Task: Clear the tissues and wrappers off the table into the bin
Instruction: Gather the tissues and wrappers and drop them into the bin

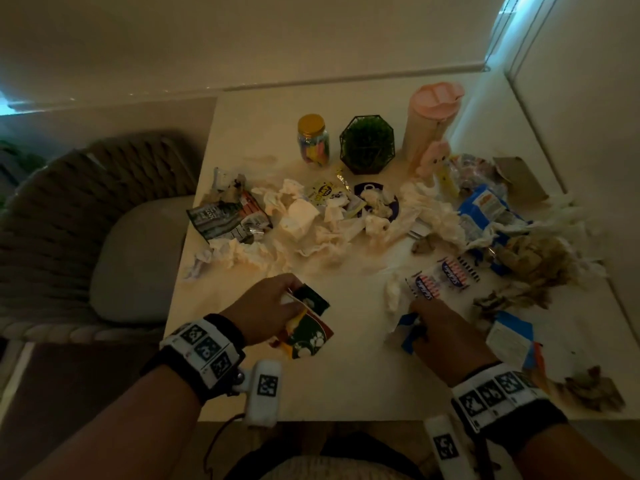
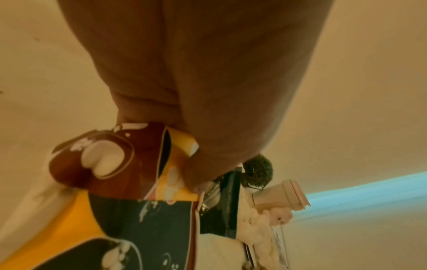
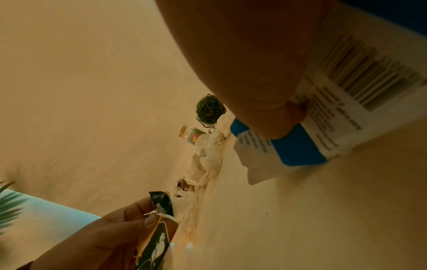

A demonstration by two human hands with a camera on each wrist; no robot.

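Note:
My left hand (image 1: 273, 306) grips a dark green, yellow and brown snack wrapper (image 1: 306, 332) just above the near middle of the white table (image 1: 346, 382); the left wrist view shows the wrapper (image 2: 129, 182) pinched under my thumb. My right hand (image 1: 440, 334) grips a blue and white wrapper (image 1: 407, 332) with a barcode (image 3: 360, 73), next to a crumpled tissue (image 1: 393, 292). Crumpled white tissues (image 1: 325, 223) and several wrappers, among them a grey one (image 1: 225, 216) and a blue one (image 1: 485, 209), lie across the table's middle. No bin is in view.
At the back stand a jar with a gold lid (image 1: 313, 140), a green plant in a wire frame (image 1: 367, 143), a pink-lidded tumbler (image 1: 431, 119) and a pink toy (image 1: 434, 157). A woven chair (image 1: 97, 216) stands left of the table. Brown crumpled paper (image 1: 595, 389) lies right.

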